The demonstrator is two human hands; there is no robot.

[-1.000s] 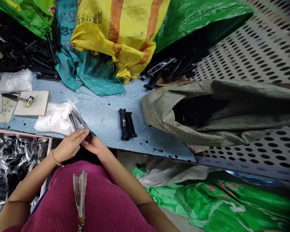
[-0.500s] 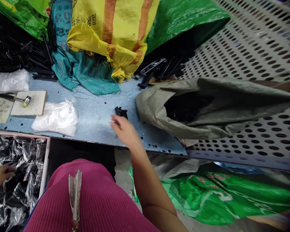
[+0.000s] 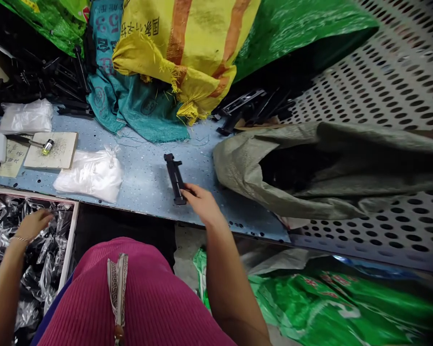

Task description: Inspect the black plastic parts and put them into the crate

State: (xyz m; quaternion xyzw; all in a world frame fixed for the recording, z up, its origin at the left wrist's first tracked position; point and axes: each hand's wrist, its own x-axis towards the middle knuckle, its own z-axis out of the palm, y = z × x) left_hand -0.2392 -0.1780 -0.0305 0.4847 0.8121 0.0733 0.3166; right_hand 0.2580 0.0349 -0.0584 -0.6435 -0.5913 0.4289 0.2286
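On the blue speckled worktop is a long, narrow black plastic part with a small side tab and wider ends. The fingers of my right hand are closed on its near end, at the right edge. Over at the left, my left hand is above a white-edged crate full of black pieces in clear plastic bags. Its fingers are stretched out, and nothing shows in them.
Bundles of clear bags lie left of the part, near a board with a small metal-tipped tool. Yellow and teal sacks are at the back. A grey-green sack stands open at right, beside a perforated panel.
My right hand has drawn back toward the worktop's front edge and right, and the black part now shows at full length. My left hand has moved further into view over the crate.
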